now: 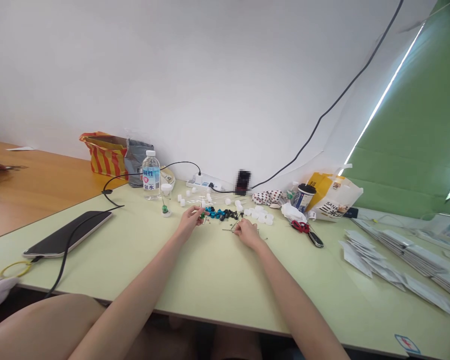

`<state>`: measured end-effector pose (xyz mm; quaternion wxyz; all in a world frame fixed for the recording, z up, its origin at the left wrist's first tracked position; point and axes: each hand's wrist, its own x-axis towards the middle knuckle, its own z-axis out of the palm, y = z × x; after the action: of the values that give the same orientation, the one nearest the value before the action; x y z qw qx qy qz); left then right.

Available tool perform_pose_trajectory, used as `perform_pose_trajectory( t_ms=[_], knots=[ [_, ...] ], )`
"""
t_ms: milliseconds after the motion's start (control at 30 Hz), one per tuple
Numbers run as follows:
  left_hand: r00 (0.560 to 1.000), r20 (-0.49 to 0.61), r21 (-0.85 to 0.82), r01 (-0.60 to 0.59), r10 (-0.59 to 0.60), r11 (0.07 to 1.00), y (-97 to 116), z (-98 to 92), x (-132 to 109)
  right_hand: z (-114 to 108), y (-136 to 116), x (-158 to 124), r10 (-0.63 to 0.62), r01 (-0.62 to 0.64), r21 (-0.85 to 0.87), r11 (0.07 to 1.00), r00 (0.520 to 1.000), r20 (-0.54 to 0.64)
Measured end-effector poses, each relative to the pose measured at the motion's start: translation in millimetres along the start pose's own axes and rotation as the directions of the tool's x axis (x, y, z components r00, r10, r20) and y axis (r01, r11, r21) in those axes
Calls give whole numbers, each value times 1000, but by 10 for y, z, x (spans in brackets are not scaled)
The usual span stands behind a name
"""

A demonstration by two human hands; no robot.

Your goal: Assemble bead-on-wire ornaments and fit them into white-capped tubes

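At frame centre we are pinching a green piece (202, 215) in our left hand (191, 220), seemingly a thin stick (228, 230) in our right hand (248, 232), one capped piece (165, 208) looking finished, blue pieces (220, 214) lying loose.

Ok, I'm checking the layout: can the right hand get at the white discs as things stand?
Probably yes: the white discs lie just beyond the right hand with nothing standing between, though it seems to be pinching something small.
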<state>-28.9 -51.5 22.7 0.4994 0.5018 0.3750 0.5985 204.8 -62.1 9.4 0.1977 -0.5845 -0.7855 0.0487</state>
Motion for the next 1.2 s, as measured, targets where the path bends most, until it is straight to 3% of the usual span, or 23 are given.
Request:
perform_pose_trajectory(
  t_ms=[167,333,700,900,1200],
  knots=[
    [1000,26,12,9,-9,1000,-24,-7,8,55,-12,-10,-56,55,-34,998,998,-24],
    [999,40,-7,17,-17,1000,-35,-9,17,1,42,11,6,-2,82,997,999,-46],
    [998,59,15,30,-31,999,-35,3,14,-164,180,23,-133,124,151,981,990,52],
    [997,71,27,40,-42,999,-41,3,14,-180,170,-3,-128,107,143,984,981,144],
    [994,98,43,39,-43,998,-57,-5,13,-183,112,-24,-136,108,169,980,977,165]
  ],
)
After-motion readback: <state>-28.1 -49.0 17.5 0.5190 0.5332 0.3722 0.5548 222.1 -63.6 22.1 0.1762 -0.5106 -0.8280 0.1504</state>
